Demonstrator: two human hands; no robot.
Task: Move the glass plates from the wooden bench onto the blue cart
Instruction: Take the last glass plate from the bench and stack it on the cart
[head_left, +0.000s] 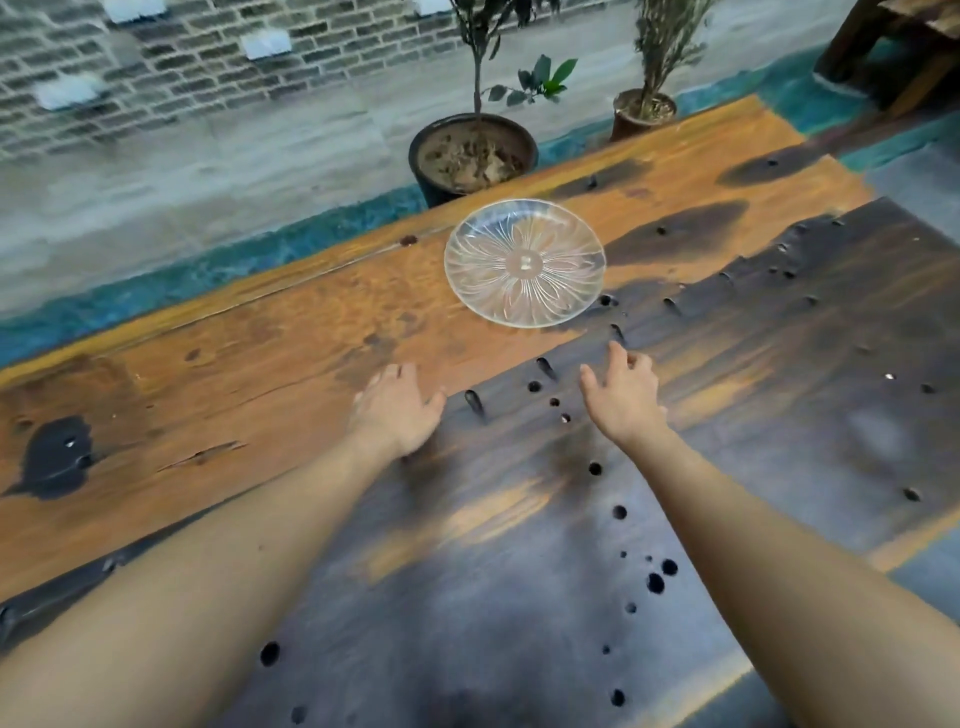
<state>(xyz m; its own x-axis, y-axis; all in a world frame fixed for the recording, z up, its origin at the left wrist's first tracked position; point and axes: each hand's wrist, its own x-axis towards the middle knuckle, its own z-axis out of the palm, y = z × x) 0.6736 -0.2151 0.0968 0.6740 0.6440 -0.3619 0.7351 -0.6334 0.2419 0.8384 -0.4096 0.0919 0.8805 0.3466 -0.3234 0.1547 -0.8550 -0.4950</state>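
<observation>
One clear glass plate (524, 264) with a flower pattern lies flat on the wooden bench (260, 332), near its far edge. Both my arms stretch over the bench toward it. My left hand (397, 408) hovers palm down, fingers spread, a short way in front of the plate and to its left. My right hand (623, 395) is also open with nothing in it, just below the plate's near rim and apart from it. The blue cart is out of view.
The bench top is orange wood with dark burnt patches and many small holes. Beyond its far edge stand a large potted plant (472, 150) and a smaller one (644, 111) on a teal floor strip, in front of a brick wall.
</observation>
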